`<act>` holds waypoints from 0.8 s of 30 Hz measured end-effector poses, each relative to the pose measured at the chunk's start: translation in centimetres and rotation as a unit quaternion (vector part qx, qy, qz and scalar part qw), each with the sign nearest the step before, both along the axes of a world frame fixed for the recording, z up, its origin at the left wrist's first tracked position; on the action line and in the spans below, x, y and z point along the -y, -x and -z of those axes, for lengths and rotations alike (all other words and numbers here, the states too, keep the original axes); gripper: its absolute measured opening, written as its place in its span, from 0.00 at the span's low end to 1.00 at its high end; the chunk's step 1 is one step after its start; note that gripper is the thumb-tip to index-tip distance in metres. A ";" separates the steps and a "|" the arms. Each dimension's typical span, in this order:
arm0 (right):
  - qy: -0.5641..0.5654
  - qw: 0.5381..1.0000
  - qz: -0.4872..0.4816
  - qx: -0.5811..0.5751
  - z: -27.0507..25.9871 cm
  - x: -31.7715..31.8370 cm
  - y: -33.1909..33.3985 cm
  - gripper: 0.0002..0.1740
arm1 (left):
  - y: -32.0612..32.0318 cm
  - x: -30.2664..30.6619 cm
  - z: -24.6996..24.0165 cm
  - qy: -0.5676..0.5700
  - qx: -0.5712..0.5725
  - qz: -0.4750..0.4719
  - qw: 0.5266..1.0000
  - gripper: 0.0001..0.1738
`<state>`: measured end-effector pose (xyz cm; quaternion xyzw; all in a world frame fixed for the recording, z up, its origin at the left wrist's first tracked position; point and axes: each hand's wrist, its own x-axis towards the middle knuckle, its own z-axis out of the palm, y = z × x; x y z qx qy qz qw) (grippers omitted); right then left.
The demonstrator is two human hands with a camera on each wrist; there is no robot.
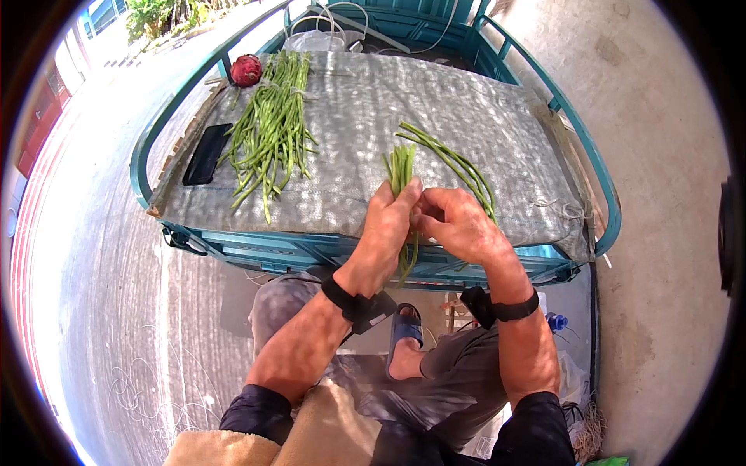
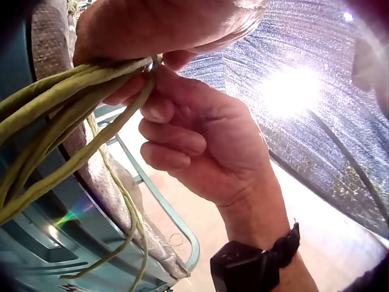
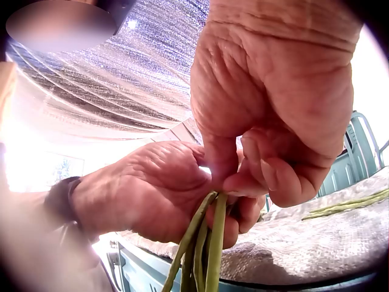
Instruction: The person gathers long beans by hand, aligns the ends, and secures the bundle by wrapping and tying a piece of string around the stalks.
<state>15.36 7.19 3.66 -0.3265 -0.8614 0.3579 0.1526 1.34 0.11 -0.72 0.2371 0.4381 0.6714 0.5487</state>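
My left hand grips a small bunch of green long beans near the front edge of the cloth-covered cart bed. The bunch's upper ends stand above the fist, while its lower ends hang below. From the right side, my right hand meets it, thumb and fingertips pinching a bean at the bunch; the fingers partly hide the pinch, and I cannot tell if a string is there too. A few loose long beans lie beyond the right hand.
At the left of the cloth lies a larger bundle of long beans, bound near its far end. Beside it are a black phone and a round red thing. A teal rail edges the cart. White cables lie behind.
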 end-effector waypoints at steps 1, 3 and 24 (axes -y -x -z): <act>0.002 1.000 0.001 0.002 -0.1 0.1 0.0 0.15 | 0.0 0.0 0.0 0.002 -0.001 0.000 1.000 0.13; 0.003 1.000 0.001 0.002 -0.1 0.1 0.0 0.15 | 0.0 -0.1 0.2 0.001 -0.003 -0.001 1.000 0.13; -0.002 1.000 -0.001 0.005 0.4 0.1 0.1 0.15 | 0.2 -0.5 1.9 -0.001 -0.020 0.001 1.000 0.13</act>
